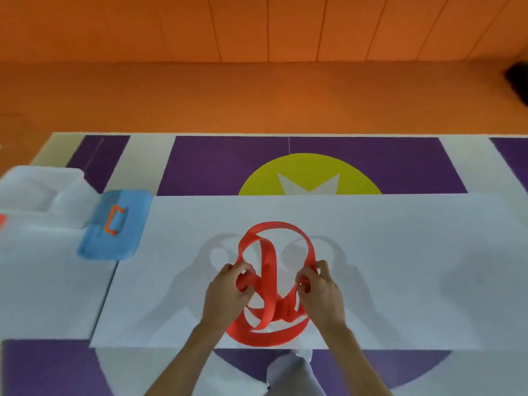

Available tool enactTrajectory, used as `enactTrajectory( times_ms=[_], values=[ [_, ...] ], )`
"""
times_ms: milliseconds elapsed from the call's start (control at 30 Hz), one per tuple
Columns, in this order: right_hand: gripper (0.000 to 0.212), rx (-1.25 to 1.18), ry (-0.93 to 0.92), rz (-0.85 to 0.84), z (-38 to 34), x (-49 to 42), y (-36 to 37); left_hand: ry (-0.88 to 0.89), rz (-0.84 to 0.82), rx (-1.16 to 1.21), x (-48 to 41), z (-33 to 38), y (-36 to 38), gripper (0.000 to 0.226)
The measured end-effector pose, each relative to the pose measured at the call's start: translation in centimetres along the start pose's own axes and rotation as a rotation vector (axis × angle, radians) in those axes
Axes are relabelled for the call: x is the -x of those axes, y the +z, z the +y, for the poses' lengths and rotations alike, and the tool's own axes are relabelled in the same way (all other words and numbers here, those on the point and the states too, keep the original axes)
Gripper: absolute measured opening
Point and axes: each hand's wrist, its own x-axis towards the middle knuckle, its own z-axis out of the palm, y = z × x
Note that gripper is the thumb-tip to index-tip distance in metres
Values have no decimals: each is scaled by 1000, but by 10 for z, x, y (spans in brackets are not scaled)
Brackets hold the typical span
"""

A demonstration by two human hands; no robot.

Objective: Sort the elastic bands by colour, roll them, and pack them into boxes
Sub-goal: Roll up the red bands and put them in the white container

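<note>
Nearest to the lens is a knee in grey cloth, low in the view between two bare forearms. Behind everything lies an orange floor, which meets an orange plank wall. On the floor is a purple and white mat with a yellow circle. A wide white sheet lies across the mat. At the far left stand clear plastic boxes, and just beside them is a blue lid with an orange handle. The red elastic band is over the middle of the white sheet, in several tangled loops, and its shadows fall on the sheet. The left hand has its fingers curled around a bunched part on the left side of the band. The right hand also has curled fingers and pinches the band on its right side. One loop rises between the two hands, and another hangs below them near the front edge of the sheet. A dark blurred object is at the right edge.
</note>
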Motion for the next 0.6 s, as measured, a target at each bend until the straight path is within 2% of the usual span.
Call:
enactTrajectory(
  times_ms=[100, 233, 400, 467, 600],
  values=[
    [17, 3, -116, -70, -59, 24, 36, -67, 70, 71, 35, -50, -41, 34],
    [23, 5, -248, -173, -138, 69, 86, -163, 192, 217, 94, -126, -92, 56],
    [18, -30, -387, -280, -234, 122, 142, -173, 312, 218, 178, -221, -150, 89],
    [30, -59, -426, -321, -271, 139, 162, -205, 370, 215, 210, -252, -172, 92],
    [80, -97, -504, -415, -343, 163, 198, -275, 529, 264, 257, -301, -208, 93]
  ],
)
